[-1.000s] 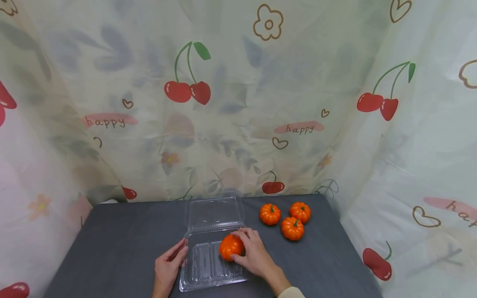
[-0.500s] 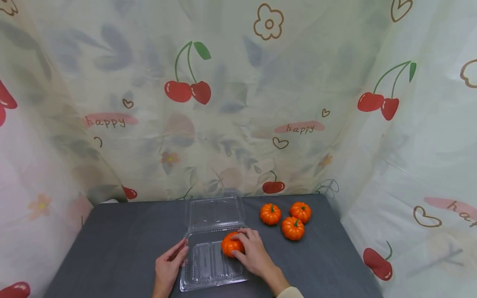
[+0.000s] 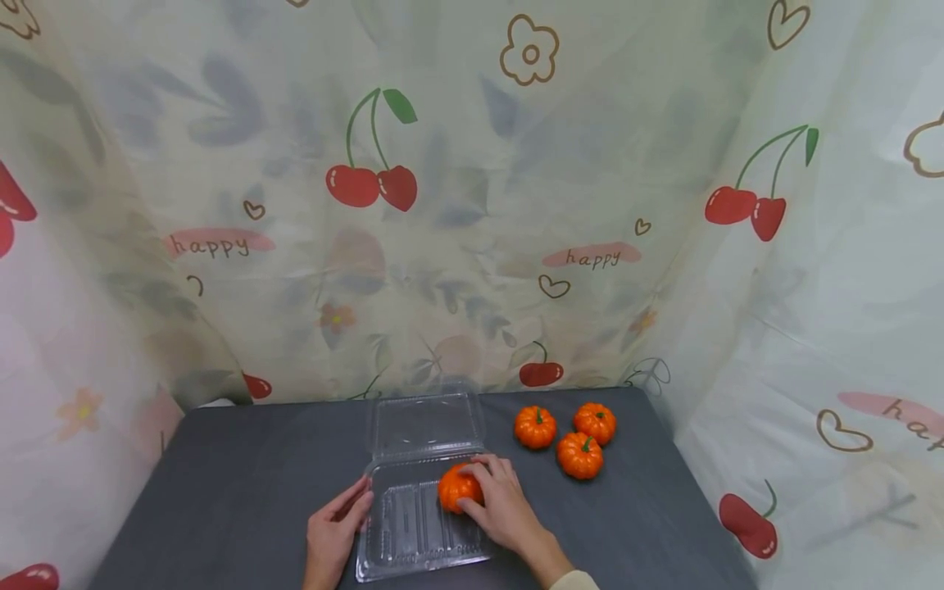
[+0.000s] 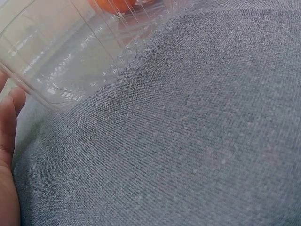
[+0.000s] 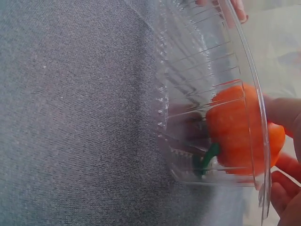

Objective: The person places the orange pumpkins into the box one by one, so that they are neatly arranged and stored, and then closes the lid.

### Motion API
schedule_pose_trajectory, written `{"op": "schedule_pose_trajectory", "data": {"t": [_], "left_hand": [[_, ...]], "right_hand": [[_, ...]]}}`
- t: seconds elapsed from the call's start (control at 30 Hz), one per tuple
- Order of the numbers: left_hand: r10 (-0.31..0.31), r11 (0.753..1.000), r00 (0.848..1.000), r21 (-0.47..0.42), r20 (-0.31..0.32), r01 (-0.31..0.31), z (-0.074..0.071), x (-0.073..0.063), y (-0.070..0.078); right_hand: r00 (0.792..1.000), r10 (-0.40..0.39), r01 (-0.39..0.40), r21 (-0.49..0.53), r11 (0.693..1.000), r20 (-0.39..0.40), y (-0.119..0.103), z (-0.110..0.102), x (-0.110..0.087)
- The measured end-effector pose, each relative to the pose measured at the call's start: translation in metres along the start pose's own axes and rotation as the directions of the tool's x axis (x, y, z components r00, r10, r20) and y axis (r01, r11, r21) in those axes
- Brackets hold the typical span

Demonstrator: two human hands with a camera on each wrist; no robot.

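A clear plastic clamshell container [image 3: 398, 565] lies on the dark cloth with its lid [image 3: 424, 422] folded back behind it. My left hand [image 3: 333, 533] pinches the container's left rim; in the left wrist view, its fingertips [image 4: 18, 99] meet the rim. Inside the tray, toward the right side, is an orange toy pumpkin [image 3: 459, 490], which my right hand [image 3: 505, 508] grips between thumb and fingers. Seen through the clear wall in the right wrist view, the pumpkin's green stem [image 5: 210, 157] points down toward the tray floor. The rest of the tray holds nothing.
Three more orange pumpkins, a left one [image 3: 535, 427], a back one [image 3: 594, 423] and a front one [image 3: 580, 456], stand right of the lid. Dark grey cloth [image 3: 243, 492] covers the table. A cherry-print curtain [image 3: 442, 246] encloses the back and sides.
The pumpkin in my right hand has shifted slightly right and away inside the tray. My left hand has stayed at the rim. The other pumpkins have not moved.
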State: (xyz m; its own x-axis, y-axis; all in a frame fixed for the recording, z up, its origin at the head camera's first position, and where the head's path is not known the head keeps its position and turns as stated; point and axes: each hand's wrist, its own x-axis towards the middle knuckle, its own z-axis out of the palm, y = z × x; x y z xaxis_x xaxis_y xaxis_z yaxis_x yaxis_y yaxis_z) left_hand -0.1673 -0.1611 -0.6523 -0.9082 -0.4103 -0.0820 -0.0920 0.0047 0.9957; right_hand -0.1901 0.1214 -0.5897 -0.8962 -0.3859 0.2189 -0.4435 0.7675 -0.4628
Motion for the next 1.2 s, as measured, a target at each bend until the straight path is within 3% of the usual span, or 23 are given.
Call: {"op": "schedule_pose_trajectory", "data": {"t": [0.13,0.3,0.73,1.2], "left_hand": [[-0.004,1.000,1.000,0.003,-0.002,0.004,0.000,0.000,0.000],[-0.013,1.000,1.000,0.020,-0.005,0.013,-0.001,0.001,0.000],[-0.035,0.999,0.999,0.025,0.007,0.035,-0.001,0.001,-0.001],[-0.002,1.000,1.000,0.026,-0.006,0.002,0.000,0.002,-0.004]], "right_hand": [[1.000,-0.004,0.005,0.008,1.000,-0.017,0.000,0.000,0.000],[1.000,0.014,-0.014,0.009,1.000,0.019,-0.001,-0.001,0.001],[0.995,-0.007,0.020,-0.136,0.990,0.100,-0.003,-0.017,0.011],[0.998,0.054,-0.047,-0.281,0.958,0.016,0.026,-0.025,0.025]]}}
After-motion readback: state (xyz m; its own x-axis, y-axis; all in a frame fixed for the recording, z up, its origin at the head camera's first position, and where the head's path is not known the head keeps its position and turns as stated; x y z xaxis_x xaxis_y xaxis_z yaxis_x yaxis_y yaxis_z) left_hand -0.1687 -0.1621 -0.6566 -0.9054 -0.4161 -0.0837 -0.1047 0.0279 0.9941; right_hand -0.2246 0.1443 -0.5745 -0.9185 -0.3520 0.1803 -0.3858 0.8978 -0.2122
